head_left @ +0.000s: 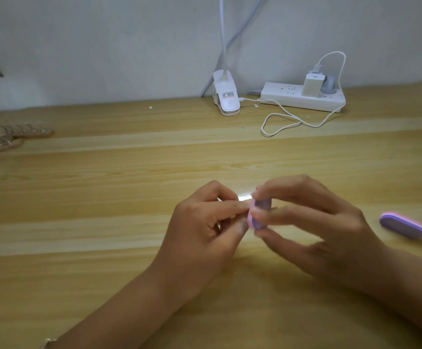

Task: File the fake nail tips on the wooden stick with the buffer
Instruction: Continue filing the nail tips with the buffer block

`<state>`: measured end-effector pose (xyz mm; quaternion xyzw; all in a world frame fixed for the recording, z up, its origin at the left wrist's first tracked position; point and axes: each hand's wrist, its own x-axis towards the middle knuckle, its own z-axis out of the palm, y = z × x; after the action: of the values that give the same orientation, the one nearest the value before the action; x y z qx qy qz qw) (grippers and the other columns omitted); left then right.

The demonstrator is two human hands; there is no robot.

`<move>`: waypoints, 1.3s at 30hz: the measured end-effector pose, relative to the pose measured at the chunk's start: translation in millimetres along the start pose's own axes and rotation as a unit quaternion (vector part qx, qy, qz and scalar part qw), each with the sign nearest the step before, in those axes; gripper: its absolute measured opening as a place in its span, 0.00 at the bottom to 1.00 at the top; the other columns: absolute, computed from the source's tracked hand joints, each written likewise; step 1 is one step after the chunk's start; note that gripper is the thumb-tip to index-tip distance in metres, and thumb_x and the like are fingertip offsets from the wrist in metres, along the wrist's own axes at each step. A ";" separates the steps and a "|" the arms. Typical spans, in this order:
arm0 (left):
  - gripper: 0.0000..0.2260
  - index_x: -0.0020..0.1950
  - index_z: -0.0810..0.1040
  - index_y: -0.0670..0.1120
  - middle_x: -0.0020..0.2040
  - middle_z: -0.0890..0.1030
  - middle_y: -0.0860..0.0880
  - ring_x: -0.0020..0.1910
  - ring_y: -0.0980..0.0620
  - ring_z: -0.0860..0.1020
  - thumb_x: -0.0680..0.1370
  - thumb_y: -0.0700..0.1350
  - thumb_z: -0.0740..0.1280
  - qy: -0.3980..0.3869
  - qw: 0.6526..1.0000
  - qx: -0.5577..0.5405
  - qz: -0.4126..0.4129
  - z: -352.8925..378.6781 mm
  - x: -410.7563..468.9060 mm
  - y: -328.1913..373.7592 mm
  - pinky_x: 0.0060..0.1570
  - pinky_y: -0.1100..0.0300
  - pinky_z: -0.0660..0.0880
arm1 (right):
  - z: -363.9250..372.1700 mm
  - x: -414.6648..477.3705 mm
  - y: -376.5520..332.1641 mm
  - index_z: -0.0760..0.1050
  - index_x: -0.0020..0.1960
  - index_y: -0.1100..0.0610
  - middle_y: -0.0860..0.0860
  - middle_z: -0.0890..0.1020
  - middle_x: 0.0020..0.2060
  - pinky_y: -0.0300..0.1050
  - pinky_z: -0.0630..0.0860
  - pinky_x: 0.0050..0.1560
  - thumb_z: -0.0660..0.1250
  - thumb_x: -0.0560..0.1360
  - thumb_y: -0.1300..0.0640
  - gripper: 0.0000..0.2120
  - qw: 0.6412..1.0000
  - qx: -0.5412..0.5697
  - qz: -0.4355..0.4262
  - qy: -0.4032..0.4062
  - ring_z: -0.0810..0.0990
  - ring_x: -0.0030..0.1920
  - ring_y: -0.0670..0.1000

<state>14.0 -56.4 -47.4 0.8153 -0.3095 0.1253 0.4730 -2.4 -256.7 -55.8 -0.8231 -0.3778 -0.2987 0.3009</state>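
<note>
On wooden desk [104,172], had spare tip sticks [16,133] far left. Pinched wooden stick [244,198], mostly hidden, in curled left hand [204,227]; gripped buffer [260,214] against it between fingertips of right hand [318,230]. Probably did best with short, light strokes, stick braced. Ignored second buffer [402,225] far right.

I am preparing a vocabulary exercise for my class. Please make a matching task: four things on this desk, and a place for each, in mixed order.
1 buffer in use
2 spare buffer
3 power strip
4 nail tip sticks

a far left
b at the back, right of centre
c in the right hand
d lying loose, right side

Pairs: 1-c, 2-d, 3-b, 4-a
</note>
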 end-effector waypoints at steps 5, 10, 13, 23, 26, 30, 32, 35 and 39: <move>0.07 0.48 0.86 0.47 0.41 0.79 0.50 0.36 0.51 0.77 0.74 0.39 0.72 0.000 1.000 -0.017 -0.009 -0.3 0.4 -0.2 0.31 0.56 0.73 | 0.5 1.0 -0.2 0.84 0.48 0.65 0.59 0.81 0.51 0.50 0.78 0.50 0.72 0.76 0.62 0.06 1.000 0.000 0.020 0.012 0.82 0.50 0.56; 0.07 0.49 0.86 0.46 0.41 0.79 0.50 0.37 0.51 0.77 0.74 0.37 0.72 0.003 1.000 -0.025 -0.015 -0.1 1.1 -1.7 0.31 0.57 0.74 | -1.7 1.6 0.9 0.84 0.48 0.65 0.59 0.81 0.51 0.49 0.78 0.51 0.74 0.75 0.64 0.04 1.000 0.003 0.025 0.011 0.82 0.50 0.56; 0.09 0.49 0.86 0.47 0.42 0.79 0.50 0.38 0.51 0.78 0.73 0.36 0.71 0.004 0.999 -0.032 -0.013 0.0 1.2 -2.5 0.31 0.59 0.73 | -0.4 0.9 -2.5 0.84 0.49 0.64 0.58 0.81 0.52 0.47 0.78 0.52 0.74 0.75 0.63 0.05 0.999 0.039 0.032 0.004 0.82 0.52 0.55; 0.06 0.46 0.86 0.47 0.43 0.81 0.51 0.33 0.57 0.76 0.71 0.40 0.72 0.021 0.978 -0.195 -0.075 2.9 2.2 -7.9 0.29 0.65 0.70 | -14.7 8.6 12.2 0.78 0.55 0.62 0.60 0.80 0.52 0.49 0.79 0.60 0.70 0.75 0.61 0.10 0.972 0.120 0.148 0.137 0.82 0.54 0.56; 0.06 0.47 0.86 0.46 0.44 0.81 0.50 0.33 0.56 0.76 0.72 0.39 0.72 0.017 0.976 -0.205 -0.075 2.7 1.9 -8.2 0.29 0.66 0.71 | -12.1 6.7 6.0 0.80 0.53 0.63 0.56 0.81 0.53 0.47 0.78 0.58 0.69 0.75 0.61 0.09 0.987 0.076 0.121 0.079 0.82 0.56 0.54; 0.06 0.47 0.86 0.47 0.44 0.82 0.49 0.32 0.55 0.77 0.72 0.39 0.72 0.011 0.977 -0.201 -0.064 1.8 1.4 -8.5 0.28 0.66 0.71 | -7.9 5.6 -3.4 0.82 0.52 0.61 0.54 0.81 0.51 0.48 0.76 0.56 0.69 0.74 0.61 0.08 0.995 0.047 0.082 0.019 0.81 0.55 0.54; 0.07 0.47 0.85 0.48 0.44 0.83 0.50 0.31 0.56 0.77 0.72 0.39 0.72 0.010 0.978 -0.201 -0.061 1.4 1.2 -8.4 0.28 0.66 0.71 | -5.8 5.2 -5.3 0.83 0.52 0.62 0.53 0.81 0.51 0.49 0.77 0.55 0.69 0.75 0.60 0.09 0.996 0.047 0.076 0.009 0.81 0.54 0.54; 0.07 0.47 0.86 0.50 0.43 0.83 0.50 0.30 0.57 0.77 0.72 0.40 0.72 0.012 0.978 -0.200 -0.064 1.7 0.9 -8.6 0.27 0.65 0.71 | -5.9 5.4 -5.1 0.83 0.52 0.62 0.54 0.81 0.50 0.50 0.77 0.53 0.69 0.75 0.60 0.09 0.996 0.047 0.077 0.011 0.81 0.53 0.54; 0.06 0.48 0.86 0.46 0.44 0.83 0.50 0.30 0.57 0.77 0.72 0.41 0.72 0.009 0.979 -0.191 -0.068 2.1 1.0 -8.1 0.27 0.64 0.73 | -5.4 6.8 -5.1 0.82 0.52 0.62 0.52 0.82 0.50 0.47 0.76 0.55 0.68 0.74 0.60 0.09 0.994 0.051 0.095 0.022 0.81 0.54 0.52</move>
<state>19.7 -55.6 -53.6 0.7279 -0.2677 0.0390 0.6300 -4.2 -254.9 -46.1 -0.8322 -0.3053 -0.2673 0.3778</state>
